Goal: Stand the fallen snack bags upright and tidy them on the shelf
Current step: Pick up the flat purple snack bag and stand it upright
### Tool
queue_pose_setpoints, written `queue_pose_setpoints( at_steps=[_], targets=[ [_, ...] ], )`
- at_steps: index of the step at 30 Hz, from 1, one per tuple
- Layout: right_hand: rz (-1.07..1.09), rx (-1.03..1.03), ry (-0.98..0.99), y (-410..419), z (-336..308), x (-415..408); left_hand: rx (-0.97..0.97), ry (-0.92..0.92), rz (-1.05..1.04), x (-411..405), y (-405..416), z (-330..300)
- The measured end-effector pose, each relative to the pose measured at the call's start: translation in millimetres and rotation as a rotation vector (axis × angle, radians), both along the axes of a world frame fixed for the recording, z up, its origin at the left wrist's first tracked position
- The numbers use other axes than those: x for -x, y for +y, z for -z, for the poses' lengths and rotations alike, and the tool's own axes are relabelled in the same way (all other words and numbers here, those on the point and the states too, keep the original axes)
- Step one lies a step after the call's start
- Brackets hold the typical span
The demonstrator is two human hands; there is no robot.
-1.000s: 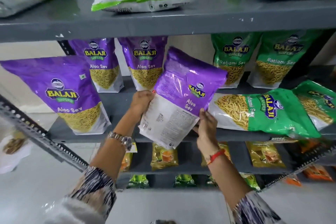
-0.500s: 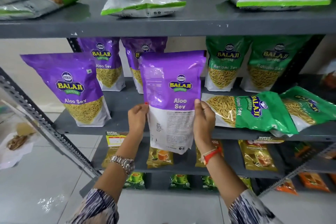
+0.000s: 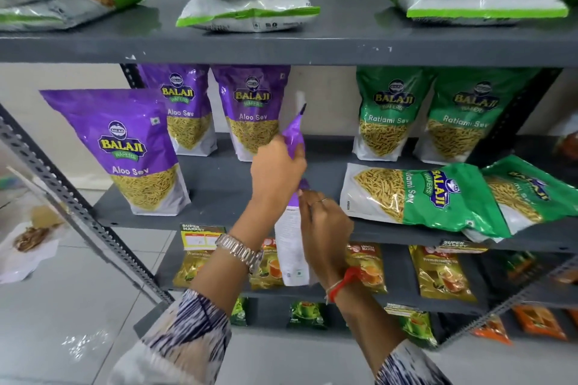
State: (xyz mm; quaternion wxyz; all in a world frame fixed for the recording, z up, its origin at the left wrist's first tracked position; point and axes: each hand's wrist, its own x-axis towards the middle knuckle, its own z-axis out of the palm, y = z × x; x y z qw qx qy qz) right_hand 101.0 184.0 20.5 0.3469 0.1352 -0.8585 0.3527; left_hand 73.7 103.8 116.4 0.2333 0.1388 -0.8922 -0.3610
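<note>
A: Starting at the left, what stands on the grey metal middle shelf (image 3: pixel 219 203)?

B: A glossy purple plastic pouch of Aloo Sev (image 3: pixel 125 150), upright near the front edge, its lower half a clear window showing thin yellow strands. Behind it two more purple pouches (image 3: pixel 219 109) stand upright side by side at the back.

A: And the hands?

B: Both hold one purple-and-white foil bag (image 3: pixel 292 228), turned edge-on so it looks like a narrow vertical strip, in front of the middle shelf's gap. The left hand (image 3: pixel 275 172), a silver link watch (image 3: pixel 239 251) on its wrist, is closed around the crinkled purple top. The right hand (image 3: pixel 323 222), with a red thread band (image 3: pixel 342 280) at the wrist, is curled on the smooth white lower part.

A: Is the bag resting on the shelf?

B: Its bottom hangs below the shelf edge, in front of the gold sachets (image 3: pixel 441 275) on the shelf beneath.

A: Further right?

B: Two green Ratlami Sev pouches (image 3: pixel 422 116) stand upright at the back. In front, two shiny green pouches (image 3: pixel 438 197) lie flat on their sides, overlapping, puffy and wrinkled.
</note>
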Motion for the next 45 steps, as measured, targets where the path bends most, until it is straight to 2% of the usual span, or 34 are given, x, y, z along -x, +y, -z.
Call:
queue_pose_setpoints(
  at_steps=[3, 5, 7, 10, 12, 15, 18, 23, 26, 30, 33, 38, 43, 45],
  targets=[
    [0.035, -0.103, 0.055, 1, 8, -6, 0.086, -0.026, 0.087, 3, 0, 2],
    [-0.077, -0.024, 0.01, 7, 11, -8, 0.063, 0.022, 0.122, 1, -3, 7],
    [-0.217, 0.255, -0.081, 18, 7, -11, -0.041, 0.096, 0.17, -1, -12, 10],
    [-0.417, 0.825, -0.347, 40, 1, 3, -0.256, 0.129, 0.328, -4, -29, 4],
    [-0.462, 0.977, -0.547, 54, 7, 24, -0.449, 0.114, 0.431, -6, -37, -5],
    [-0.695, 1.007, -0.782, 63, 20, 43, -0.662, 0.105, 0.468, -4, -49, -10],
    [-0.825, 0.964, -0.889, 58, 23, 42, -0.761, 0.105, 0.465, 0, -57, -9],
    [-0.725, 1.025, -0.794, 42, 17, 29, -0.973, 0.173, 0.407, 0, -70, 3],
    [-0.64, 1.109, -0.832, 37, 9, 19, -1.058, 0.195, 0.349, -7, -80, 25],
    [-0.57, 1.201, -0.895, 37, -9, 9, -1.153, 0.036, 0.361, -34, -66, 62],
    [-0.556, 1.233, -0.91, 41, -22, 4, -1.141, -0.098, 0.472, -55, -53, 77],
    [-0.606, 1.273, -0.888, 46, -28, -6, -0.979, -0.093, 0.544, -66, -56, 62],
    [-0.609, 1.224, -0.839, 43, -29, 0, -0.96, -0.085, 0.578, -64, -58, 57],
    [-0.617, 1.171, -0.903, 17, -24, 10, -0.964, -0.07, 0.506, -60, -82, 67]
  ],
)
